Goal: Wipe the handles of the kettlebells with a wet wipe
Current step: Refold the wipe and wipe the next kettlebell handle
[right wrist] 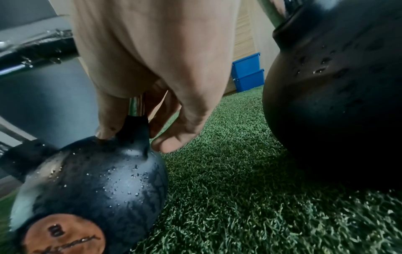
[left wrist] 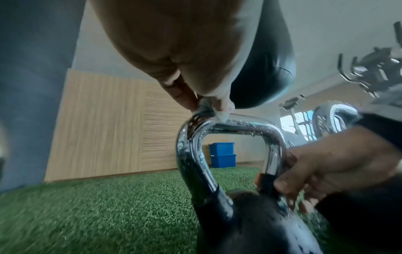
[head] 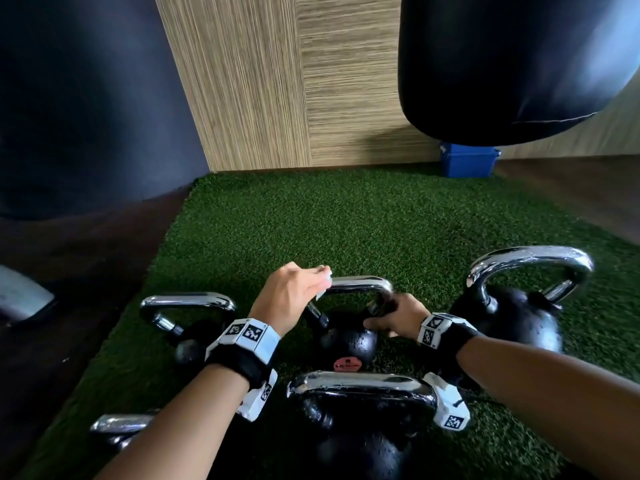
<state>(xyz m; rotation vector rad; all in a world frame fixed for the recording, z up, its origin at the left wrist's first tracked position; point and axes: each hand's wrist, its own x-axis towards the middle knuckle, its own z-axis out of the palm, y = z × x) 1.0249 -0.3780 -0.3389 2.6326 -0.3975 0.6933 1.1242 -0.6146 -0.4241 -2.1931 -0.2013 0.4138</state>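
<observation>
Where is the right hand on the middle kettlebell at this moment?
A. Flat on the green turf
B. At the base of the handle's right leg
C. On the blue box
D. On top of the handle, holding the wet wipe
B: the right hand grips the lower right leg of the handle where it joins the middle kettlebell, while the left hand pinches the wet wipe on the handle's upper left corner.

Left hand [head: 290, 295] pinching, right hand [head: 398, 318] gripping

head view looking down, wrist views close, sharing one kettlebell [head: 346, 336]

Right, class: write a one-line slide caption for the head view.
Left hand wipes the middle kettlebell's handle with a wet wipe; right hand steadies it.
</observation>
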